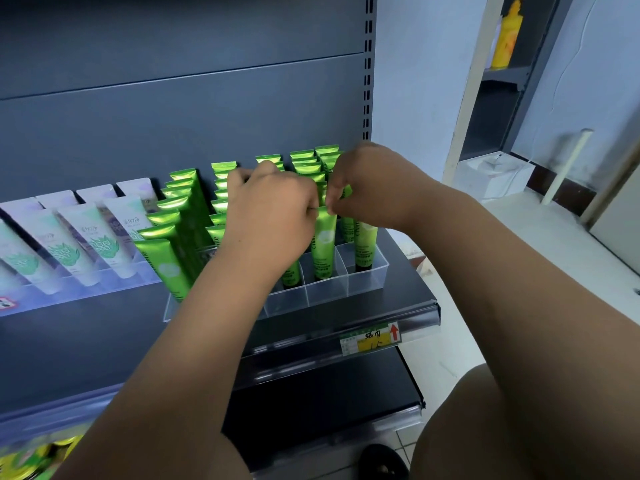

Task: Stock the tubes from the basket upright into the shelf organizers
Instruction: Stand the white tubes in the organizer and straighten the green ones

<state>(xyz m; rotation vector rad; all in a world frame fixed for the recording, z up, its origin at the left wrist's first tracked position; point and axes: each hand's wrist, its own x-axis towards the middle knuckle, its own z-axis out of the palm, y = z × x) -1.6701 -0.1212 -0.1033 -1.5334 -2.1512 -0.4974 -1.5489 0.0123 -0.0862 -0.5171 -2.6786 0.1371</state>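
Landmark: the clear organizer point(367, 277) on the dark shelf point(398, 306).

Left of the organizer: a row of pale mint tubes point(104, 244) leaning back in their own tray. Not part of the present step.

At the organizer's left end: green tubes point(180, 216) stand packed in rows, crimped ends up. The frontmost one there tilts forward. Risk: a nudge from the left forearm could tip it out over the front wall.

Above the organizer's middle: left hand point(273, 213) is curled, fingertips pinching the crimped top edge of one green tube point(323, 244) from its left side. Its other fingers lie over the tubes behind, partly hiding them.

That tube stands cap-down in a front compartment, nearly upright, seemingly seated.

Just right of it: right hand point(367, 183) pinches the same crimp from the right side. Both grips closed on that one tube.

Risks here: letting go unevenly could leave the tube slanted against the divider; withdrawing the hands might brush the neighbouring tube point(365, 245) in the rightmost compartment and lean it.

The front-row cells below the hands look empty. The basket is not identifiable in view.
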